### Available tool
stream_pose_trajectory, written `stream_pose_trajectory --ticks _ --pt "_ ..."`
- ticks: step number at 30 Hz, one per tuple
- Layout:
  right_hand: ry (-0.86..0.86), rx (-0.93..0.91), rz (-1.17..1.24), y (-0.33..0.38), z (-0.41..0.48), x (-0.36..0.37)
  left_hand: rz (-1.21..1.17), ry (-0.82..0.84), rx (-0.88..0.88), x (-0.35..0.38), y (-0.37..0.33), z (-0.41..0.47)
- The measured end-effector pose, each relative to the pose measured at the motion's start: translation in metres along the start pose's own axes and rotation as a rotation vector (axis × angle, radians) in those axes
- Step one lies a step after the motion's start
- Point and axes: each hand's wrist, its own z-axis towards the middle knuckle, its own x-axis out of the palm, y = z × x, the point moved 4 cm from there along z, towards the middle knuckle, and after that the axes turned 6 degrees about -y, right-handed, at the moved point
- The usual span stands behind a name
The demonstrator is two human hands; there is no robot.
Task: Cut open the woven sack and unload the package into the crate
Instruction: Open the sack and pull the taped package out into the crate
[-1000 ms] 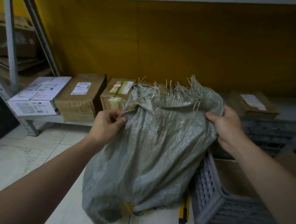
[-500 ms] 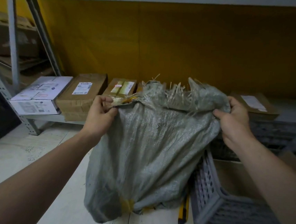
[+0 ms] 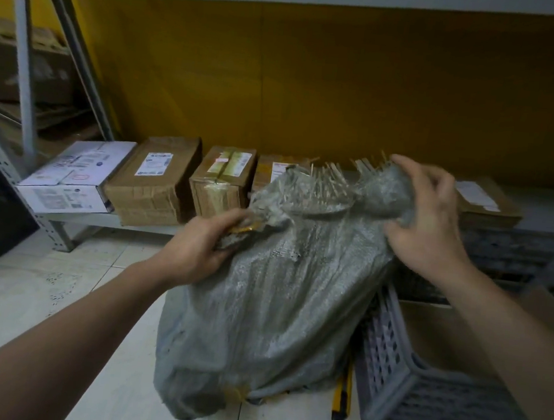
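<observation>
Your left hand [image 3: 204, 248] grips the sack [image 3: 276, 311] at its left mouth corner; your right hand [image 3: 431, 224], blurred, seems to clutch the frayed right corner. The sack stands on the floor [image 3: 58, 290] against the crate [image 3: 436, 406]. Spread the mouth wide, both corners taut. One sack, one crate at hand, one knife [image 3: 341, 397], five shelved boxes [image 3: 157, 178].

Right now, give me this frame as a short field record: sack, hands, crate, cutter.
sack: grey woven, upright on the floor, top edge frayed
left hand: grips the sack's top left corner
right hand: grips the top right; blurred
crate: grey, on the floor right of the sack, something brown inside
cutter: yellow and black, on the floor between sack and crate
boxes: row on the low shelf behind
</observation>
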Motion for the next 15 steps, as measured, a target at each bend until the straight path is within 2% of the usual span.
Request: stream_pose_trajectory --ticks 3,6,8,11,13,15 --pt "0.131 -0.274 -0.211 0.029 -0.009 0.012 0.036 0.014 0.112 0.002 -0.011 0.001" --pt "0.373 -0.294 -0.323 0.03 -0.016 0.036 -0.081 0.088 0.098 0.003 -0.022 0.002" --pt "0.441 -0.287 -0.392 0.025 -0.018 0.043 -0.255 0.071 0.021 0.001 -0.026 -0.001" --pt "0.388 -0.379 -0.441 0.021 -0.019 0.044 -0.498 -0.086 -0.272 0.0 -0.027 0.002" --pt "0.376 -0.398 -0.366 0.021 -0.022 0.043 -0.662 -0.22 -0.555 0.003 -0.025 0.007" --pt "0.406 -0.444 -0.3 0.025 -0.027 0.044 -0.847 -0.235 -0.824 0.009 -0.022 0.01"
